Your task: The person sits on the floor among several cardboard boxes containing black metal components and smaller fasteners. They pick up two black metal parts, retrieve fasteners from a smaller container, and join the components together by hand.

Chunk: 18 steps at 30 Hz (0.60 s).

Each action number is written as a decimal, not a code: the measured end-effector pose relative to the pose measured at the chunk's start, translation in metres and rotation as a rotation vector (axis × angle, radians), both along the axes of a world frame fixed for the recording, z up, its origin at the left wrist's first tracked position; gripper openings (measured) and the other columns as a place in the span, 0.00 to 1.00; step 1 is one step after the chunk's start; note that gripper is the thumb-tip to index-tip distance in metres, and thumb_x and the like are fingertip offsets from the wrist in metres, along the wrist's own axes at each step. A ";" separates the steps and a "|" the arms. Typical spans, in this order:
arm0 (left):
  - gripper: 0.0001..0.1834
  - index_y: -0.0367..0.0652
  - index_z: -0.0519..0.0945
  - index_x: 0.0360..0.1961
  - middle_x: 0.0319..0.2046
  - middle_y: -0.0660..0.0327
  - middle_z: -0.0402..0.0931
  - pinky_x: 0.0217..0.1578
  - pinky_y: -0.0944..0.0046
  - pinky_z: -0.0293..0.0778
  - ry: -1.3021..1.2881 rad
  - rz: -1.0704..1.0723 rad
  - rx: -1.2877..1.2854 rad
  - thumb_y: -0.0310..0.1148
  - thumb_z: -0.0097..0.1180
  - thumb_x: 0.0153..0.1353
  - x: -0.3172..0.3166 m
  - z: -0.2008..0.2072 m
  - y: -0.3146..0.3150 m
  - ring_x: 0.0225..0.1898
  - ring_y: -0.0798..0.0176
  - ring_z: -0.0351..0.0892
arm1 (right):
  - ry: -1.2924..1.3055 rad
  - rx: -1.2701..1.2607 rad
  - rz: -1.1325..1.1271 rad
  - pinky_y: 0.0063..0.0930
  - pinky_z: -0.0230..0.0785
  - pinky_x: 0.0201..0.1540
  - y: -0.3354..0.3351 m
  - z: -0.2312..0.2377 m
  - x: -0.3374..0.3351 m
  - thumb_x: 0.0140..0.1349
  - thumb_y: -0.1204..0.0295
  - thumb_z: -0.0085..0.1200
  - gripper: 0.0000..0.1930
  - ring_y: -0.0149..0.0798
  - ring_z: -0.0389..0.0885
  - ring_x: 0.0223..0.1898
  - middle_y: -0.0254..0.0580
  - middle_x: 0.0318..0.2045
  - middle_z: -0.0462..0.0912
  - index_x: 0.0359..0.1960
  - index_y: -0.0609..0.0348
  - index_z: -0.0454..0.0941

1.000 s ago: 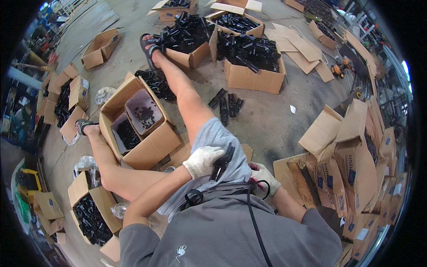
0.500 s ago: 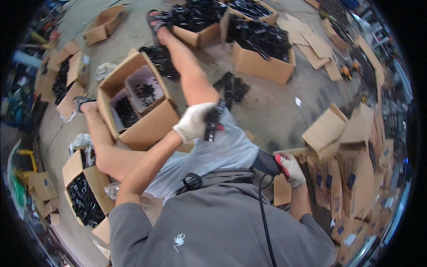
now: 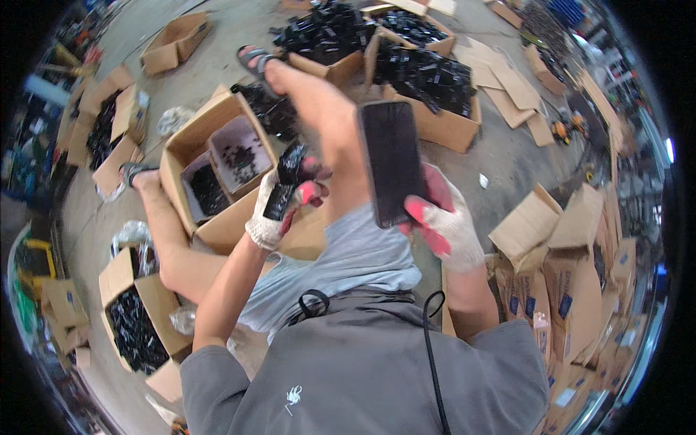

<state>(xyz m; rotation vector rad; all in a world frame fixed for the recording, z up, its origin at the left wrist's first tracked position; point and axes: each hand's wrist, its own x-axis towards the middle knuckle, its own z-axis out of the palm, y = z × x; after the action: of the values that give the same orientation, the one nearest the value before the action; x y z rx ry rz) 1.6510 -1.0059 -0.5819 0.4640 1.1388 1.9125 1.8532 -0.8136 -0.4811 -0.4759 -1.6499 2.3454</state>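
"From the head view: what is in your hands?"

"My left hand grips black glossy pieces, gloved fingers curled about them; whether the two visible lengths join, I cannot tell. My right hand clasps a smartphone, thumb on its lower corner, other fingers mostly hidden."

"And where does everything stand?"

"The phone is right of the pieces and well apart from them, its dark screen facing me. The pieces show against the right side of a cardboard box that holds pale bins. Ahead, another carton, heaped with more black pieces, sits on the concrete floor."

"How is it best held?"

"In my judgement, by both long edges, thumb low so the screen stays uncovered. Knit gloves may slip on a smooth case, so the clasp should be firm. The pieces belong away from the glass, which their edges could scratch."
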 end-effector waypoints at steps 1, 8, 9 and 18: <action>0.35 0.44 0.75 0.57 0.46 0.58 0.81 0.38 0.62 0.78 0.016 0.051 0.016 0.42 0.78 0.50 -0.005 0.008 -0.006 0.40 0.61 0.83 | -0.027 -0.049 0.060 0.27 0.79 0.39 -0.006 -0.013 -0.022 0.64 0.76 0.59 0.28 0.31 0.81 0.44 0.43 0.50 0.79 0.65 0.69 0.65; 0.38 0.43 0.75 0.58 0.35 0.65 0.81 0.30 0.66 0.77 -0.008 0.276 0.112 0.42 0.80 0.48 -0.055 -0.015 -0.064 0.32 0.67 0.81 | -0.103 -0.184 0.419 0.28 0.79 0.34 -0.066 -0.063 -0.135 0.65 0.71 0.60 0.25 0.33 0.83 0.42 0.42 0.49 0.80 0.61 0.63 0.66; 0.35 0.42 0.77 0.55 0.34 0.64 0.81 0.30 0.66 0.77 0.007 0.261 0.098 0.42 0.80 0.47 -0.062 -0.022 -0.075 0.32 0.67 0.81 | -0.158 -0.176 0.442 0.28 0.79 0.34 -0.072 -0.067 -0.148 0.66 0.70 0.60 0.24 0.33 0.83 0.42 0.41 0.48 0.80 0.61 0.63 0.66; 0.25 0.38 0.78 0.54 0.36 0.60 0.85 0.31 0.66 0.80 -0.116 0.297 -0.205 0.35 0.72 0.59 -0.146 -0.072 -0.121 0.33 0.66 0.85 | -0.263 -0.101 0.462 0.29 0.80 0.36 -0.102 -0.135 -0.240 0.71 0.63 0.57 0.24 0.32 0.82 0.41 0.39 0.49 0.80 0.62 0.61 0.66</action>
<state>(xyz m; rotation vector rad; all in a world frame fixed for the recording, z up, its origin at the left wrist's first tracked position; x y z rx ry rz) 1.5053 -1.1270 -0.6535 0.0724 1.3685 2.0149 1.6130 -0.9157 -0.6164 -0.4801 -1.9358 2.8095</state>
